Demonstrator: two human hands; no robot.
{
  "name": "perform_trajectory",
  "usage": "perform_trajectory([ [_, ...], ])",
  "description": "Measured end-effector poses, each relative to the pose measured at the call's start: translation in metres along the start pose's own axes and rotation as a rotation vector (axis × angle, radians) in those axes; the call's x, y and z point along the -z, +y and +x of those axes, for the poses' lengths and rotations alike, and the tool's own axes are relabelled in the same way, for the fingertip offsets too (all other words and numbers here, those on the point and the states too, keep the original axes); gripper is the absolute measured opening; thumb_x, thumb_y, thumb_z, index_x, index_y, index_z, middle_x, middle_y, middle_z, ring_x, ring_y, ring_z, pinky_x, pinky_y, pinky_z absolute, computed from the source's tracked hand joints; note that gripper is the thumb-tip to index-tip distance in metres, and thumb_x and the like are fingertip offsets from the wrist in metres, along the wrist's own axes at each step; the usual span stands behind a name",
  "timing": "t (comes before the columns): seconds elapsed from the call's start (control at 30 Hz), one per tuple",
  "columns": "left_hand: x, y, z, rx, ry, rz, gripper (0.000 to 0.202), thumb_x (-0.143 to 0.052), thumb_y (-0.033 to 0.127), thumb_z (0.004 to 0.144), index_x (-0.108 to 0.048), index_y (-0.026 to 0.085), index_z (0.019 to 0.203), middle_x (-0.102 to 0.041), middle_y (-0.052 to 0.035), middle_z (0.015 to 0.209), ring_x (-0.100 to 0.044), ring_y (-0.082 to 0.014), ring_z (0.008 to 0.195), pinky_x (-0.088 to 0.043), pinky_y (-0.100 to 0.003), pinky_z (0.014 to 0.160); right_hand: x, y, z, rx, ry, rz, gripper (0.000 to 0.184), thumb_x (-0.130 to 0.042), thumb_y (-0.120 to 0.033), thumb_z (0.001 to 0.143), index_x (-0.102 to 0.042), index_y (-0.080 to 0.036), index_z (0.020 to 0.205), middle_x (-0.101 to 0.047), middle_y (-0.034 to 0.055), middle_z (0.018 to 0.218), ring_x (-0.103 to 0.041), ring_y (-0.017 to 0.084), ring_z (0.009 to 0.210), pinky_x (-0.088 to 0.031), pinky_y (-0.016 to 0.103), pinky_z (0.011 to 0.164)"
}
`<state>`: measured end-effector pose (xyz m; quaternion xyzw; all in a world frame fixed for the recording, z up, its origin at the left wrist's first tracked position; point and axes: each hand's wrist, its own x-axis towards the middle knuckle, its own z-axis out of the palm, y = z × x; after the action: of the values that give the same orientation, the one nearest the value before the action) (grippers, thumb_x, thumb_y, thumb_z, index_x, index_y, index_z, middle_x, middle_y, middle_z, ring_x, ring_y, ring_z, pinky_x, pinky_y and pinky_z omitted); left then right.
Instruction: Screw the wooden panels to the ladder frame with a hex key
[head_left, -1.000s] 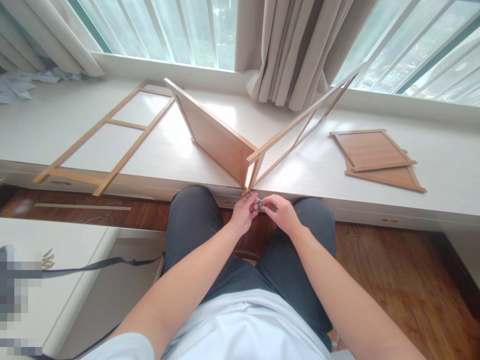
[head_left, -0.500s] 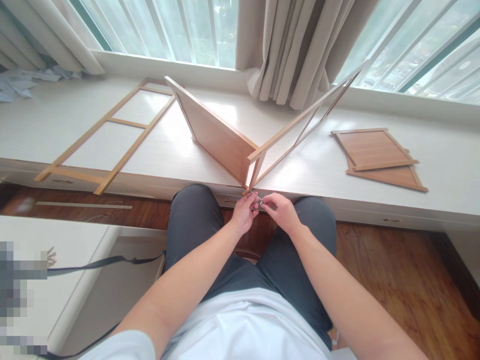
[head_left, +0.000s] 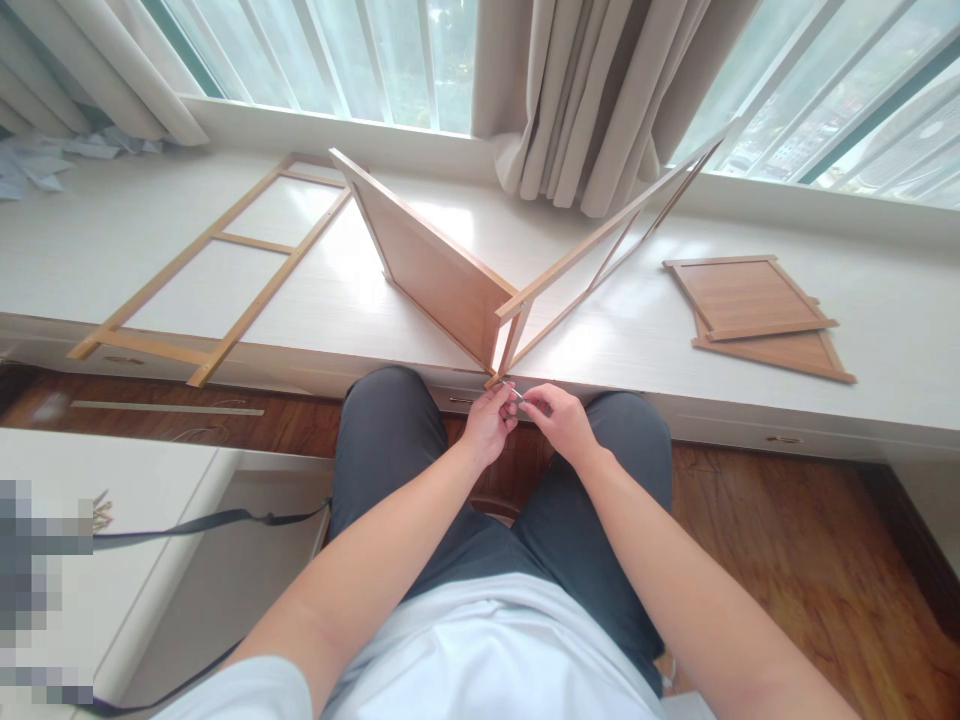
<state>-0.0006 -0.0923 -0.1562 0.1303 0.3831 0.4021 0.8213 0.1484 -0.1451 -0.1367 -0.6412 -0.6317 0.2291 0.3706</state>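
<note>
My left hand (head_left: pixel 489 422) is closed just below the bottom corner of the joined wooden pieces, its fingertips against the near wooden end; what it pinches is mostly hidden. Beside it, my right hand (head_left: pixel 556 418) pinches a small thin metal Allen key (head_left: pixel 514 392), whose shaft slants up toward that corner. A wooden panel (head_left: pixel 435 265) stands on its edge and runs back to the left. Meeting it at the near corner, an open wooden frame (head_left: pixel 581 258) stands on edge and runs back to the right.
A ladder-like wooden frame (head_left: pixel 255 246) lies at left, its near end over the ledge's edge. Two small wooden panels (head_left: pixel 757 295) overlap at right on the white ledge (head_left: pixel 600 340). Curtains (head_left: pixel 592 100) hang behind. A white table (head_left: pixel 150 480) with a black strap (head_left: pixel 217 522) stands lower left.
The Allen key between my hands has turned slightly, and my right fingers have shifted a little. The wooden pieces stay where they were.
</note>
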Motion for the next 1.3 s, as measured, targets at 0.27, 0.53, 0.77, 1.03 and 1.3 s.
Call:
perform_trajectory([
  [0.27, 0.0020, -0.0006, 0.0027, 0.007, -0.008, -0.006, 0.045, -0.099, 0.033, 0.061, -0.067, 0.017, 0.089, -0.064, 0.0046, 0.073, -0.050, -0.0045, 0.055, -0.029, -0.019, 0.047, -0.0013, 0.0026, 0.0021, -0.132, 0.007, 0.139, 0.030, -0.059, -0.046, 0.099, -0.073, -0.021, 0.091, -0.075, 0.0040, 0.076, -0.069, 0.021, 0.069, -0.054, 0.033, 0.071],
  [0.53, 0.0029, -0.0003, 0.0032, 0.012, -0.010, 0.007, 0.046, -0.098, 0.034, 0.061, -0.067, 0.017, 0.090, -0.063, 0.0046, 0.073, -0.050, -0.0045, 0.054, -0.030, -0.019, 0.047, -0.0008, 0.0029, 0.0025, -0.193, -0.024, 0.195, 0.033, -0.059, -0.050, 0.097, -0.072, -0.021, 0.090, -0.073, 0.0024, 0.072, -0.068, 0.020, 0.067, -0.053, 0.031, 0.068],
  [0.77, 0.0020, -0.0004, 0.0006, 0.010, -0.010, 0.022, 0.045, -0.098, 0.034, 0.062, -0.068, 0.017, 0.090, -0.063, 0.0045, 0.073, -0.050, -0.0047, 0.055, -0.030, -0.019, 0.047, 0.0006, 0.0043, 0.0023, -0.210, -0.017, 0.211, 0.033, -0.060, -0.052, 0.097, -0.073, -0.021, 0.092, -0.073, 0.0024, 0.074, -0.068, 0.020, 0.069, -0.052, 0.032, 0.070],
  [1.03, 0.0006, -0.0003, -0.0004, 0.004, -0.006, 0.031, 0.040, -0.096, 0.031, 0.066, -0.072, 0.017, 0.095, -0.063, 0.0037, 0.073, -0.050, -0.0044, 0.055, -0.031, -0.018, 0.048, 0.0027, 0.0021, 0.0016, -0.175, 0.013, 0.183, 0.030, -0.066, -0.051, 0.094, -0.071, -0.022, 0.094, -0.072, 0.0025, 0.078, -0.064, 0.019, 0.070, -0.052, 0.032, 0.069],
  [1.3, -0.0005, 0.0001, -0.0014, 0.005, 0.003, 0.010, 0.037, -0.093, 0.028, 0.069, -0.073, 0.016, 0.097, -0.065, 0.0033, 0.074, -0.051, -0.0047, 0.056, -0.034, -0.019, 0.051, 0.0050, 0.0005, -0.0012, -0.039, -0.047, 0.098, 0.022, -0.072, -0.040, 0.090, -0.068, -0.023, 0.103, -0.069, 0.0016, 0.082, -0.060, 0.018, 0.067, -0.052, 0.032, 0.068],
])
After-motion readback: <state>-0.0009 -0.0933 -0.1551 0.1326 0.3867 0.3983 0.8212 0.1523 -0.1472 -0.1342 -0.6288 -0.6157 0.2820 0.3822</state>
